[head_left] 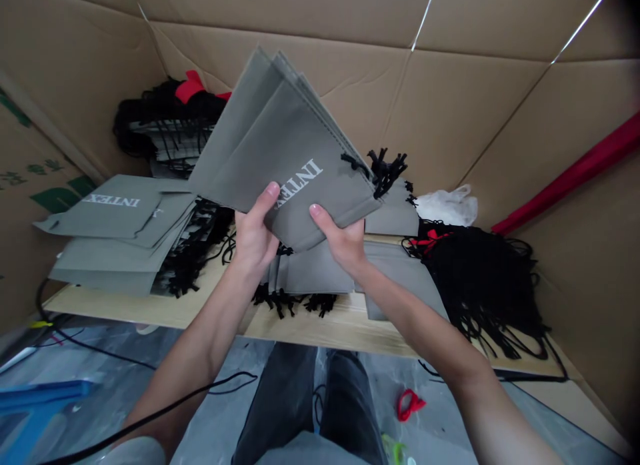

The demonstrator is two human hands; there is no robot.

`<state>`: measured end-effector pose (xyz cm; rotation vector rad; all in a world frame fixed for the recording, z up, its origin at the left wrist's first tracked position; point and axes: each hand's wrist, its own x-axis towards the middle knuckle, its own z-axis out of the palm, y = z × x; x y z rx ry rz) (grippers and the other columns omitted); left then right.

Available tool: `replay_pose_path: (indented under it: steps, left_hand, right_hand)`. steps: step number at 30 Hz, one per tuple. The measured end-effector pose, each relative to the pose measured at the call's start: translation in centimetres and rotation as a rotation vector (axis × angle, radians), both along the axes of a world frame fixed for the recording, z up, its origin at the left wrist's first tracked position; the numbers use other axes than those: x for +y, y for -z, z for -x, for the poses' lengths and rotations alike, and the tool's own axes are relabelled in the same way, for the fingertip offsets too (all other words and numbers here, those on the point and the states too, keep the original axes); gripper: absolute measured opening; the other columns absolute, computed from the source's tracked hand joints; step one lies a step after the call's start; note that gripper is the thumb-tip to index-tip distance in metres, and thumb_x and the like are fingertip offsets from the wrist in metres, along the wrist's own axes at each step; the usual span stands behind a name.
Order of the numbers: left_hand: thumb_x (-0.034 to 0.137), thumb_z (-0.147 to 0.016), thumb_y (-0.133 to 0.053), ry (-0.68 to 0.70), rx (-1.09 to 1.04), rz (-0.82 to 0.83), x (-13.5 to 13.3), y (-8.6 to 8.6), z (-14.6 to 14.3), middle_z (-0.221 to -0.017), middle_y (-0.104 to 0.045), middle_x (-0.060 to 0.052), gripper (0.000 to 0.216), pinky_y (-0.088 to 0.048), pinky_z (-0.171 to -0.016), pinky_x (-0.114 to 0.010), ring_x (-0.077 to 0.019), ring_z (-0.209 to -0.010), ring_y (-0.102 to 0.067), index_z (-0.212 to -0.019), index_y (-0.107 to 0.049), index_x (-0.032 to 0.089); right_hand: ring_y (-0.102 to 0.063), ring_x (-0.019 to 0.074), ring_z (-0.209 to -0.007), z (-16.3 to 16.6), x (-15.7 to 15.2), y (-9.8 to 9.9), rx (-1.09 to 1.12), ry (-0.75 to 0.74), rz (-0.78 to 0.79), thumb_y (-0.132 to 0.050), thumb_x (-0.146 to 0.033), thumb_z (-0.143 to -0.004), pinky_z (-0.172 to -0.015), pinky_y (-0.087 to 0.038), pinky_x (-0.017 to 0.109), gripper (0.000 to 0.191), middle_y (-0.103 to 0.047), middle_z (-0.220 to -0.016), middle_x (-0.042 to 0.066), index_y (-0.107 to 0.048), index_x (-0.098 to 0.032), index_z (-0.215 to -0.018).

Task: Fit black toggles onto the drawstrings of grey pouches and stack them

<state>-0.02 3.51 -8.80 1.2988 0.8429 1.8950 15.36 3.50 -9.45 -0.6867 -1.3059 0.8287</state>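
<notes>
Both my hands grip a fanned stack of grey drawstring pouches [300,132], printed INTEX in white, with knotted black cord ends at the right corner. My left hand [256,235] pinches the lower left edge, thumb on top. My right hand [345,242] clasps the bottom right part, its thumb also on the front; the fingers of both hands are mostly hidden behind. Below, more grey pouches [315,275] lie on the wooden board. A larger pile of INTEX pouches [120,218] sits to the left, its black cords facing inward.
Black cords tied with red [485,278] lie at the right, near a white plastic bag [450,205]. Another bundle of black cords [170,128] stands at the back left. Cardboard walls [360,85] surround the wooden board [280,322]. A black cable [170,408] crosses my left arm.
</notes>
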Motion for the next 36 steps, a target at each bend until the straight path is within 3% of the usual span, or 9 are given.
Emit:
replay_pose_path:
  steps: [6,9,11,14,19,24,31,33,36]
  left_hand:
    - [0.064,-0.082,-0.096,0.031,-0.037,0.061,-0.9,0.8,1.2,-0.147,-0.077,-0.010,0.072,-0.058,-0.129,-0.051,-0.0369,-0.154,-0.065,-0.137,-0.072,0.025]
    - [0.061,-0.081,-0.094,0.025,-0.005,0.169,-1.7,1.6,2.4,-0.123,-0.083,-0.010,0.059,-0.074,-0.086,-0.039,-0.0297,-0.108,-0.083,-0.121,-0.076,0.022]
    - [0.056,-0.082,-0.093,0.029,0.054,0.269,-2.3,2.1,3.2,-0.100,-0.082,-0.008,0.049,-0.064,-0.055,-0.029,-0.0211,-0.074,-0.077,-0.110,-0.077,0.019]
    - [0.051,-0.082,-0.092,0.053,0.200,0.413,-3.3,2.9,4.0,-0.085,-0.080,-0.005,0.045,-0.048,-0.040,-0.024,-0.0168,-0.055,-0.067,-0.106,-0.078,0.016]
    - [0.046,-0.089,-0.092,0.027,0.533,0.515,-4.2,5.0,4.1,-0.107,-0.085,-0.010,0.043,-0.070,-0.079,-0.036,-0.0253,-0.091,-0.081,-0.117,-0.080,0.016]
    - [0.043,-0.110,-0.076,-0.134,0.854,0.560,-3.5,7.1,4.1,-0.141,-0.073,-0.012,0.041,-0.067,-0.107,-0.051,-0.0272,-0.124,-0.075,-0.141,-0.071,0.018]
    - [0.044,-0.077,-0.100,-0.231,0.964,0.474,-2.2,8.1,6.0,-0.173,-0.049,-0.022,0.078,-0.023,-0.142,-0.075,-0.0571,-0.169,-0.027,-0.145,-0.071,0.019]
    - [0.044,-0.083,-0.097,-0.179,0.932,0.473,-1.5,8.4,6.6,-0.176,-0.048,-0.021,0.091,-0.030,-0.142,-0.070,-0.0511,-0.168,-0.037,-0.161,-0.059,0.020]
    - [0.044,-0.102,-0.083,-0.102,0.870,0.488,-0.7,9.0,7.2,-0.166,-0.059,-0.017,0.066,-0.052,-0.129,-0.063,-0.0378,-0.150,-0.061,-0.160,-0.060,0.021]
  right_hand:
    - [-0.071,0.0331,-0.146,-2.8,1.3,-2.6,-0.071,0.061,-0.054,-0.084,-0.060,-0.094,-0.130,-0.056,0.048,0.059,-0.075,-0.149,0.014,-0.066,-0.023,-0.136]
    - [-0.071,0.0334,-0.145,-4.8,2.2,-3.7,-0.142,0.001,0.085,-0.085,-0.058,-0.091,-0.128,-0.057,0.049,0.066,-0.074,-0.154,0.014,-0.062,-0.023,-0.142]
    - [-0.074,0.0351,-0.140,-6.1,2.7,-3.9,-0.256,-0.086,0.252,-0.084,-0.058,-0.091,-0.121,-0.063,0.051,0.063,-0.077,-0.152,0.013,-0.065,-0.023,-0.140]
    - [-0.080,0.0385,-0.125,-7.6,3.4,-3.1,-0.395,-0.133,0.409,-0.081,-0.051,-0.095,-0.110,-0.068,0.056,0.045,-0.084,-0.135,0.014,-0.076,-0.021,-0.128]
    - [-0.077,0.0351,-0.121,-8.7,4.4,0.4,-0.617,-0.050,0.582,-0.088,-0.041,-0.098,-0.111,-0.064,0.057,0.031,-0.082,-0.124,0.013,-0.079,-0.019,-0.118]
    - [-0.075,0.0281,-0.124,-7.9,4.5,3.7,-0.631,-0.038,0.604,-0.076,-0.041,-0.111,-0.108,-0.066,0.051,0.033,-0.074,-0.145,0.012,-0.075,-0.021,-0.137]
    - [-0.074,0.0297,-0.127,-6.2,3.7,6.9,-0.455,0.028,0.679,-0.076,-0.042,-0.111,-0.107,-0.067,0.053,0.040,-0.072,-0.149,0.014,-0.072,-0.021,-0.144]
    - [-0.075,0.0288,-0.124,-5.8,3.5,7.5,-0.399,0.057,0.716,-0.076,-0.042,-0.111,-0.105,-0.068,0.052,0.039,-0.073,-0.146,0.013,-0.072,-0.020,-0.143]
    - [-0.075,0.0286,-0.124,-5.2,3.3,8.2,-0.317,0.097,0.750,-0.076,-0.041,-0.111,-0.104,-0.068,0.051,0.040,-0.072,-0.146,0.013,-0.071,-0.021,-0.145]
